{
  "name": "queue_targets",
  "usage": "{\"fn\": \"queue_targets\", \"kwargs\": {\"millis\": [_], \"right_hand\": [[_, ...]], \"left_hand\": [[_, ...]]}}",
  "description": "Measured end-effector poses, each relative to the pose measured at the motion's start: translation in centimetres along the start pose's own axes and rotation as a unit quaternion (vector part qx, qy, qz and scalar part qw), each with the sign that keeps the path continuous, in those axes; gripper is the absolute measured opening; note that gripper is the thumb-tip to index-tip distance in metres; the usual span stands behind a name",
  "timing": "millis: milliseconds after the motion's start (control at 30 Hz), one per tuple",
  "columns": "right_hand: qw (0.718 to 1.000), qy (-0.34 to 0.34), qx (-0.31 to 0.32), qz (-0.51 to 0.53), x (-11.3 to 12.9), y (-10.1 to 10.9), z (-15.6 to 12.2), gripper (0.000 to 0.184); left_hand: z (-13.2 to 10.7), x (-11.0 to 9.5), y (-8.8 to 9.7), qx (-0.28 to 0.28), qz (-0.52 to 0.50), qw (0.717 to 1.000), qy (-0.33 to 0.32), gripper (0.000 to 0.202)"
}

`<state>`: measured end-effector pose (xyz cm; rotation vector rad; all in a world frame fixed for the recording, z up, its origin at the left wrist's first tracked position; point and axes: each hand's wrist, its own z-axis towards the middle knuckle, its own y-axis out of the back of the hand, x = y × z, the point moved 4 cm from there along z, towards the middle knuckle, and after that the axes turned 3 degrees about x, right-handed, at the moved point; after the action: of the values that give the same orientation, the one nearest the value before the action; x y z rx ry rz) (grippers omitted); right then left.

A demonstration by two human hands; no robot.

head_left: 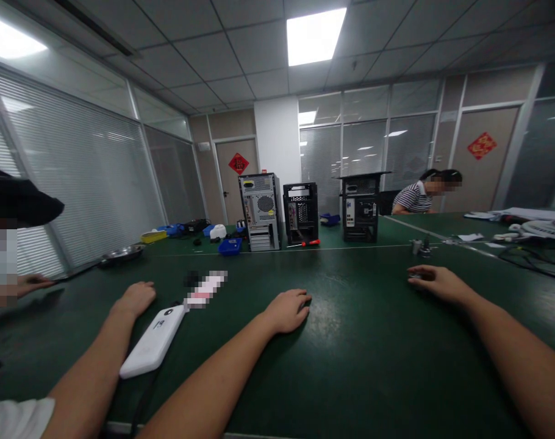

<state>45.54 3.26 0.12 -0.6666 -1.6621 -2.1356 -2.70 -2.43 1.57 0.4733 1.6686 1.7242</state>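
My left hand (287, 311) rests palm down on the dark green table (350, 366), fingers slightly bent and apart, with nothing in it. Farther right, my right hand (437, 283) is closed, thumb and fingers around a small shiny object (415, 276) that I cannot make out. Just beyond it stand small metal pieces (424, 249), too small to name. Left of my left hand lies a white, flat device (153, 341) with a round dark spot and a cable. Another person's hand (138, 297) rests beside this device.
Three computer cases, a tall one (260, 213), a smaller one (301, 213) and another (360, 210), stand at the back. A red-handled screwdriver (310, 242), a blue tray (230, 246) and a metal bowl (122, 255) lie about. Cables (533, 256) are at right; a person (412, 198) sits behind.
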Motion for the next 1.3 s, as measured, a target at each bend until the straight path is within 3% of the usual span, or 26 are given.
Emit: {"fn": "queue_targets", "kwargs": {"millis": [100,267,467,633,767,867,1000,1200,1300], "right_hand": [[0.998,0.032,0.053,0.032,0.5,-0.8,0.3,0.052],[0.995,0.081,0.052,0.012,3.9,-2.2,-0.2,0.047],[0.969,0.238,0.060,-0.033,13.1,-5.1,-2.6,0.042],[0.918,0.369,0.111,-0.090,21.7,-8.5,-6.7,0.037],[0.875,0.456,0.127,-0.098,26.2,-10.9,-10.4,0.031],[0.855,0.493,0.114,-0.115,27.3,-11.9,-11.9,0.028],[0.853,0.503,0.090,-0.106,26.9,-12.1,-11.9,0.027],[0.857,0.496,0.094,-0.098,26.7,-11.7,-11.6,0.052],[0.862,0.488,0.095,-0.100,26.6,-11.6,-11.4,0.055]], "left_hand": [[0.0,0.0,0.0,-0.009,-0.011,1.000,-0.003,0.049],[-0.1,0.2,-0.1,-0.022,-0.028,0.999,-0.004,0.048],[0.0,0.4,-0.1,-0.033,-0.041,0.999,0.003,0.046],[0.4,0.6,-0.2,-0.060,-0.052,0.997,0.000,0.044],[0.5,0.1,0.1,-0.077,-0.084,0.993,-0.022,0.031],[0.5,-0.5,0.3,-0.076,-0.106,0.990,-0.047,0.023],[0.5,-0.9,0.6,-0.088,-0.119,0.988,-0.048,0.018],[0.3,-1.3,0.9,-0.080,-0.143,0.986,-0.026,0.025],[0.2,-1.4,1.1,-0.081,-0.151,0.985,-0.025,0.026]]}}
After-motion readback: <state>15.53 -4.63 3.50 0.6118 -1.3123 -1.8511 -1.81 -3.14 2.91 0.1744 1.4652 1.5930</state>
